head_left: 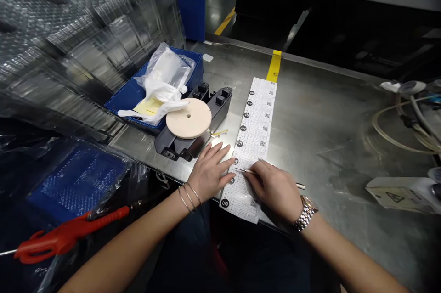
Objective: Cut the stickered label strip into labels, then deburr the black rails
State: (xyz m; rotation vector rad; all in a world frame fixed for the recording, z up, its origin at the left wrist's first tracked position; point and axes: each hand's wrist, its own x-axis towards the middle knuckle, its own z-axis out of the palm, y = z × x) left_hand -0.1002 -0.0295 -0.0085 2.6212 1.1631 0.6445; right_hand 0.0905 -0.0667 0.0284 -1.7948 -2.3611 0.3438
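Observation:
A long strip of white printed labels (253, 123), each with a black round mark and a square code, runs away from me over the metal table. My right hand (275, 189) pinches a thin pen (301, 186), its tip down at the strip's near part. To its left, my left hand (208, 171) lies flat with fingers spread. Its fingertips touch the strip's left edge, and part of a small whitish item (223, 151) shows under the fingers. Beyond that hand, a pale round disc (189, 121) with a centre hole rests on black plastic holders (218, 109).
A blue bin (195, 65) with plastic bags and paper stands behind the disc. Stacked clear trays (86, 31) fill the far left. A red-handled tool (58, 240) is at lower left. Cables (409, 118) and a white device with a warning sign (396, 194) sit at right.

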